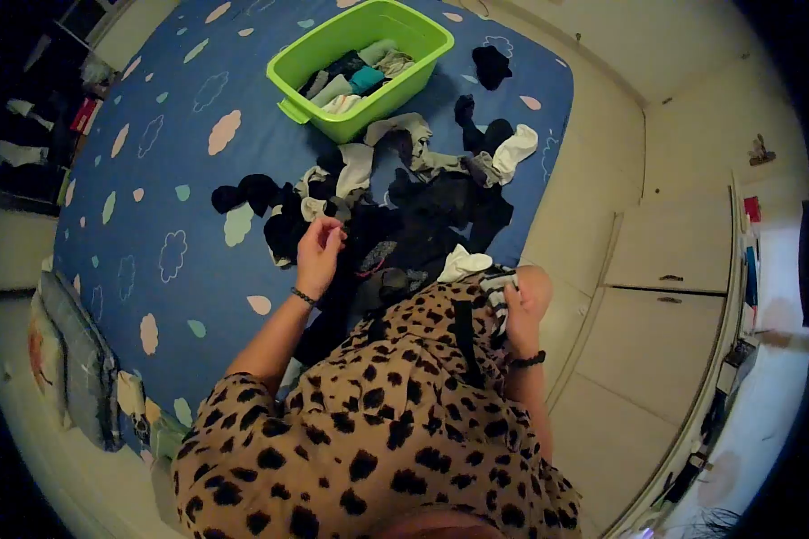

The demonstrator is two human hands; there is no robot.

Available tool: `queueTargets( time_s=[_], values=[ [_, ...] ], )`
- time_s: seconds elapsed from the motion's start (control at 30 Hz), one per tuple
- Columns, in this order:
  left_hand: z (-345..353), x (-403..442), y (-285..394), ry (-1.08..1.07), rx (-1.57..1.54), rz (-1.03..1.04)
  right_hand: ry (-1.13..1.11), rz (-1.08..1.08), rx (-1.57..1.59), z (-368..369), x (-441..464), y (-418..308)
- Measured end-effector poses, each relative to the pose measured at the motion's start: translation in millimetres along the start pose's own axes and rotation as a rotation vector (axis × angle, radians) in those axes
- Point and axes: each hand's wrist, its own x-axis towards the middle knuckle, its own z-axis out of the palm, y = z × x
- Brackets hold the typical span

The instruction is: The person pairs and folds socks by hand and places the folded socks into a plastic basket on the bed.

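Observation:
My left hand (319, 254) is over the near left part of a pile of dark, grey and white socks (436, 199) on the bed. Its fingers are pinched together beside a small grey and white piece; what they hold, if anything, is too small to tell. My right hand (523, 313) rests at my lap, its fingers closed on a grey and white striped sock (496, 287). A white sock (464, 263) lies just left of it. Beyond the pile stands a green basket (361, 126) with folded socks inside.
A blue patterned sheet (184, 225) covers the bed. A black sock bundle (492, 67) lies right of the basket. Folded bedding (81, 359) is at the lower left, and pale cabinets (661, 332) stand at the right.

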Motion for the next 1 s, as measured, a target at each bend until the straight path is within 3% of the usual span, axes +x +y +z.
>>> queueTargets(
  time_s=[0.03, 0.07, 0.1, 0.13, 0.17, 0.2, 0.27, 0.3, 0.33, 0.37, 0.4, 0.47, 0.53, 0.63, 0.73, 0.8, 0.83, 0.9, 0.97, 1.0],
  values=[
    [-6.1, -0.6, -3.1, 0.003, 0.0, 0.0, 0.034, 0.079, 0.025, -2.6, 5.7, -4.6],
    [-11.2, -2.0, -6.0, -0.012, 0.217, 0.092, 0.031, 0.079, 0.025, -4.8, 12.7, -9.2],
    [-13.6, -4.0, -3.1, -0.03, 0.436, 0.183, 0.064, -0.097, -0.324, -5.4, 18.4, -17.6],
    [-13.3, -3.6, 8.2, -0.03, 0.437, 0.182, 0.102, -0.16, -0.611, -9.6, 27.0, -15.0],
    [-12.2, -0.5, 22.6, 0.116, 0.708, 0.412, 0.162, -0.216, -0.899, -13.8, 35.7, -12.4],
    [-11.6, 2.6, 30.3, 0.267, 0.975, 0.643, 0.161, -0.213, -0.899, -8.5, 39.7, -22.7],
    [-25.4, 7.0, 16.8, 0.199, 1.025, 0.517, 0.201, 0.039, -0.868, 12.5, 42.3, -49.6],
    [-41.9, 9.3, 1.5, 0.085, 1.048, 0.338, 0.2, -0.112, -0.62, 24.3, 40.9, -50.9],
    [-61.8, 13.5, -18.4, -0.015, 1.065, 0.158, 0.179, -0.127, -0.611, 25.9, 47.0, -40.8],
    [-85.8, 18.0, -45.6, 0.08, 0.916, 0.31, 0.186, -0.354, -0.679, 23.8, 55.7, -24.0],
    [-101.8, 18.0, -44.9, 0.1, 0.929, 0.307, 0.197, -0.578, -0.739, 29.3, 58.0, -21.4],
    [-129.0, 10.1, -49.5, 0.416, 0.492, 0.134, 0.124, -0.578, -0.762, 37.2, 56.4, -8.4],
    [-165.4, 2.4, -42.0, 0.686, 0.528, 0.102, -0.052, -0.541, -0.739, 45.0, 50.3, -4.4],
    [-230.6, -6.5, -66.0, 0.841, 0.457, 0.124, -0.118, -0.556, -0.783, 47.7, 53.0, 20.7],
    [-252.6, -25.0, -52.5, 0.823, 0.612, -0.004, -0.121, -0.577, -0.833, 52.7, 51.5, 24.5],
    [-252.8, -26.3, -46.1, 0.633, 0.918, -0.178, -0.121, -0.517, -0.834, 48.4, 52.8, 27.8],
    [-230.2, -24.7, -32.0, 0.592, 1.229, -0.102, -0.12, -0.554, -0.825, 47.4, 54.8, 30.8],
    [-171.8, -12.4, 19.4, 0.575, 1.534, 0.257, -0.128, -0.533, -0.832, 48.8, 52.7, 22.2],
    [-137.5, 24.3, 21.4, 0.427, 1.16, 0.402, -0.136, -0.506, -0.839, 51.9, 50.4, 19.3],
    [-119.5, 36.4, 18.7, 0.281, 1.175, 0.406, -0.121, -0.507, -0.838, 53.4, 48.4, 18.5]
  ],
)
